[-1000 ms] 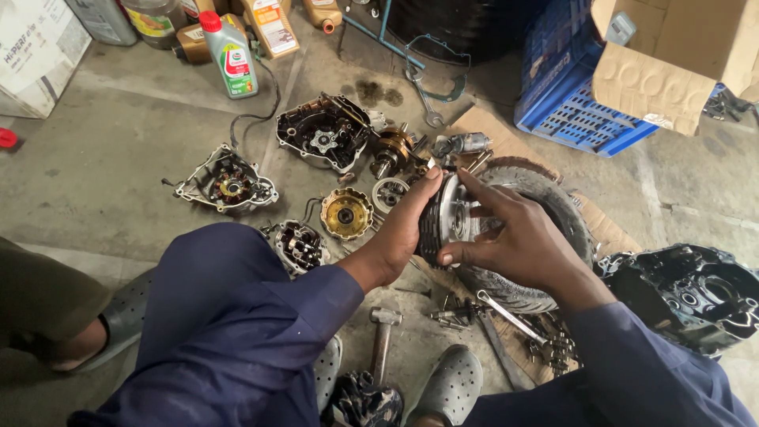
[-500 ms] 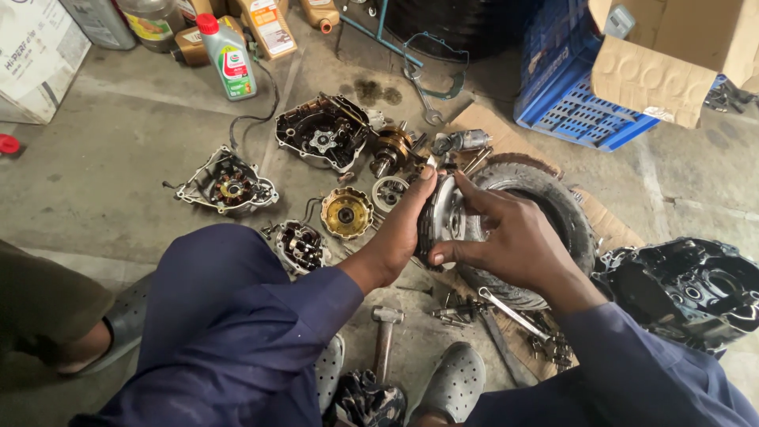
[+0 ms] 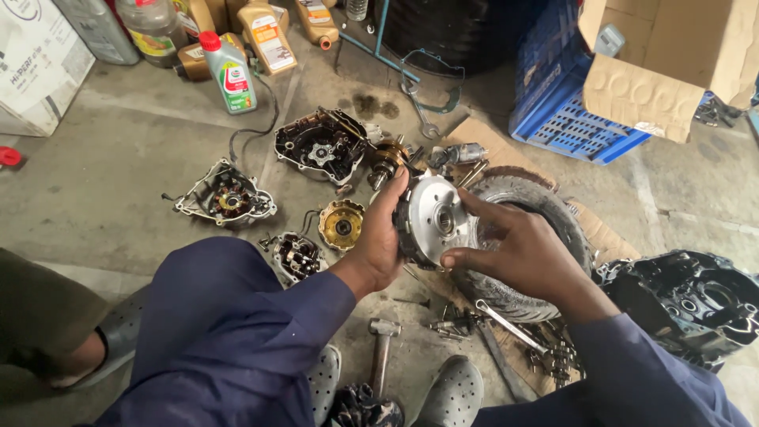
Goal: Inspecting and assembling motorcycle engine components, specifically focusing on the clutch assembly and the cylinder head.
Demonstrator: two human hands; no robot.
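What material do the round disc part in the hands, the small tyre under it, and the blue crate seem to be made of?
Round disc part, held by the left hand and right hand: probably bare cast metal, since its face is pale grey with a dull shine.
Tyre: likely rubber, matte black with tread blocks.
Blue crate: apparently moulded plastic, with even colour and a grid wall.

Clutch drum point(image 3: 431, 220) now tilted face-up
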